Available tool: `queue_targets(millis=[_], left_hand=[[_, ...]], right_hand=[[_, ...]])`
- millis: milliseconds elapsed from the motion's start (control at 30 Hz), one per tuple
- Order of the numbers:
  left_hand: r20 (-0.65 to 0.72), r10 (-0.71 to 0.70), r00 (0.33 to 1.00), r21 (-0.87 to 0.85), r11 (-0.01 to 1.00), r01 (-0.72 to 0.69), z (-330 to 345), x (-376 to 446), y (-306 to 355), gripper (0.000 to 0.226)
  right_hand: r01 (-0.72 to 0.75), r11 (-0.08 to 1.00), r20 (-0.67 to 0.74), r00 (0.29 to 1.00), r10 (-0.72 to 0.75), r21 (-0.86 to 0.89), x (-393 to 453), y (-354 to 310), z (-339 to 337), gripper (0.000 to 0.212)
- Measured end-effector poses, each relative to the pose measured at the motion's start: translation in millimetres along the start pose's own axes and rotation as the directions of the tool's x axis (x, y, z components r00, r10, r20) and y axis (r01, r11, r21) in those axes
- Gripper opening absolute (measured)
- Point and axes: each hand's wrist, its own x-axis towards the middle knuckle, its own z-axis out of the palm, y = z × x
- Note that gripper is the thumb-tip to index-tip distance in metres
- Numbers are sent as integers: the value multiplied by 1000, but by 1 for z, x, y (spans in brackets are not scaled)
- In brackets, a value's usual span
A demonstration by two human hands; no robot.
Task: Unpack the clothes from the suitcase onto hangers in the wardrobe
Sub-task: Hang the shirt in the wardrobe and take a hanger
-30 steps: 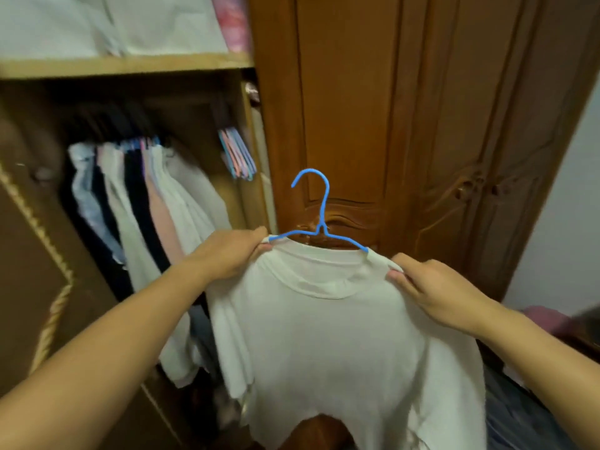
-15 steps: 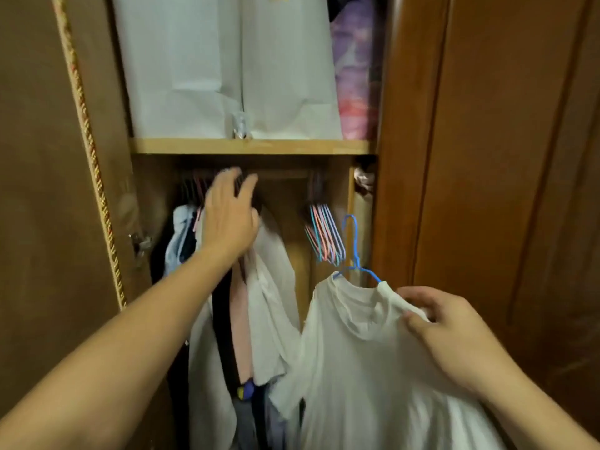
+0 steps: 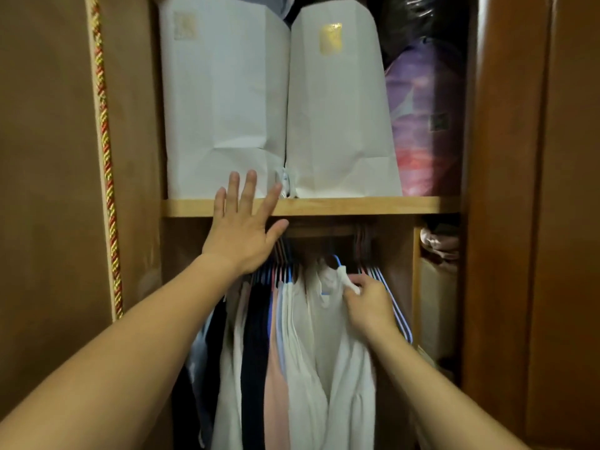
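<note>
The blue hanger hook and rail are lost in shadow under the shelf.

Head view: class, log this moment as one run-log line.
left hand: open, fingers spread by hung clothes | right hand: pinches white T-shirt shoulder | blue hanger: at rail | step: hanging

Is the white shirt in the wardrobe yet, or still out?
In. The white shirt hangs among the other clothes under the shelf, the right hand gripping its shoulder. Whether its hanger is hooked, cannot tell.
</note>
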Motion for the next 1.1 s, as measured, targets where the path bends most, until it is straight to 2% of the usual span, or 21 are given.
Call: queue_targets(millis=[33,100,200,300,367,433,500,633,733,767,800,833,867,900,933,1000,1100], left_hand=[[8,1,1000,-2,1000,-1,-1,0,-1,66],[2,0,1000,13,1000,0,1,-2,-1,68],[-18,14,1000,30,999,-14,5,-5,0,72],[-28,22,999,26,999,-21,8,-3,-2,73],[-50,32,998,34,999,-30,11,-2,-3,75],[-76,41,996,42,998,-38,15,-1,-3,77],[-100,40,994,51,998,-35,18,-2,-4,77],[-126,42,991,69,997,-33,19,-2,-5,77],[-118,42,992,67,997,-34,17,-3,-2,77],[-120,32,992,56,998,-26,17,-4,1,78],[-125,19,992,44,999,-14,18,-4,4,79],[-127,3,992,33,999,1,19,-4,8,80],[-131,-15,991,22,1000,18,20,-3,12,81],[-136,-30,990,17,999,32,20,-3,15,81],[-142,-40,989,16,999,43,20,-3,17,81],[-142,-49,989,21,998,53,20,-3,19,81],[-144,-41,989,26,999,45,20,-3,18,82]], right_hand=[[-14,1000,25,1000,15,-13,21,0,10,11],[-49,997,100,994,55,-67,51,13,31,20],[-125,989,178,975,137,-79,47,38,51,23],[-111,993,168,979,116,-37,11,59,60,29],[-75,986,126,987,95,-150,-4,69,63,34],[-82,984,170,979,109,-160,-5,64,69,41],[-64,985,276,955,108,-162,-6,42,85,40],[142,964,508,861,-8,-225,-14,0,112,37],[181,974,661,749,-46,-137,-22,6,91,29],[198,971,679,732,-56,-134,-24,17,80,31],[218,962,641,765,-64,-164,-25,27,67,35],[271,927,522,847,-101,-261,-23,40,54,36],[337,827,347,919,-186,-450,-19,51,42,31],[365,644,236,930,-281,-673,-13,58,30,25],[318,472,192,936,-296,-822,-7,61,19,26],[241,257,195,962,-193,-936,1,63,2,32],[223,120,212,972,-98,-967,9,68,-4,36]])
